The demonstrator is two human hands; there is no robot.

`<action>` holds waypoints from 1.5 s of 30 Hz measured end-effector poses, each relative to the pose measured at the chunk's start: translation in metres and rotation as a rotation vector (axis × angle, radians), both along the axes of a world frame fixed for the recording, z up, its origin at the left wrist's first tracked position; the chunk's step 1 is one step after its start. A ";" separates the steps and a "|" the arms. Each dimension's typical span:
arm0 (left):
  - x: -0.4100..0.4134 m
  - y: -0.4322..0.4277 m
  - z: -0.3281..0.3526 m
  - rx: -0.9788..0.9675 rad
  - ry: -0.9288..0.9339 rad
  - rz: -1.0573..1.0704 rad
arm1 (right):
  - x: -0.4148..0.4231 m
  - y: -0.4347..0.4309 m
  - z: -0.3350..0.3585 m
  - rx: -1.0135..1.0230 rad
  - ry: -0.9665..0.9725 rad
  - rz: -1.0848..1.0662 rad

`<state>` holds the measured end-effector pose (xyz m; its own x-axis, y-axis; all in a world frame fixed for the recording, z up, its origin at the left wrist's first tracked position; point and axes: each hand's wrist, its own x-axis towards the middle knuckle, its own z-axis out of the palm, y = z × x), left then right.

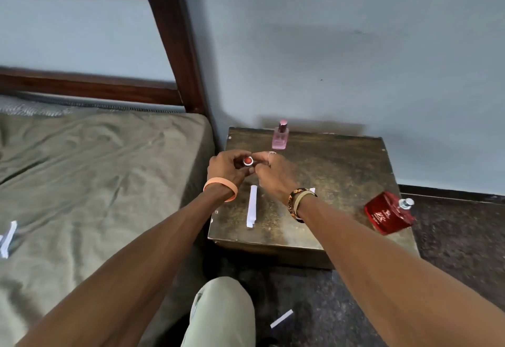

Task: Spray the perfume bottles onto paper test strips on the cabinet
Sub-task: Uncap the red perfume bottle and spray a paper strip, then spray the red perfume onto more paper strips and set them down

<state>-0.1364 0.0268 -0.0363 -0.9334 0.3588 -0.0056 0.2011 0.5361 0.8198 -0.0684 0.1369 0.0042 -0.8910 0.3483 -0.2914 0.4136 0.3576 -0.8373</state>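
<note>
Head view. Left hand [228, 165] and right hand [273, 174] meet above the counter [341, 172], both gripping a small red-topped object [247, 160] with curled fingers. A pink perfume bottle [280, 136] stands upright at the counter's rear. A red perfume bottle [389, 214] sits tilted at the right front edge. A paper test strip [252, 206] lies on the counter below the hands.

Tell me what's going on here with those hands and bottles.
A person holds a small red-topped object, perhaps a perfume bottle or cap, between the left hand and right hand above the cabinet. A pink bottle stands upright at the back, a red bottle sits at the right edge, and a white paper strip lies near the front.
</note>
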 end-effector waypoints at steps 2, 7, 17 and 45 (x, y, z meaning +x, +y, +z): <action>-0.007 -0.002 -0.016 0.000 -0.022 0.017 | -0.009 -0.003 -0.015 0.007 -0.031 0.003; -0.016 -0.002 -0.047 -0.093 -0.054 0.006 | -0.017 -0.004 -0.039 0.037 -0.093 0.047; -0.006 -0.005 -0.036 -0.172 -0.040 -0.021 | -0.004 0.010 -0.045 0.081 -0.006 -0.029; 0.074 0.123 -0.053 -0.329 -0.031 -0.198 | 0.099 0.091 -0.084 0.122 -0.123 -0.341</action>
<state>-0.0621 0.1503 -0.0894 -0.8439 0.5061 -0.1780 0.3045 0.7250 0.6178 0.0307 0.2282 -0.0803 -0.6788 0.6573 -0.3274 0.6210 0.2758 -0.7337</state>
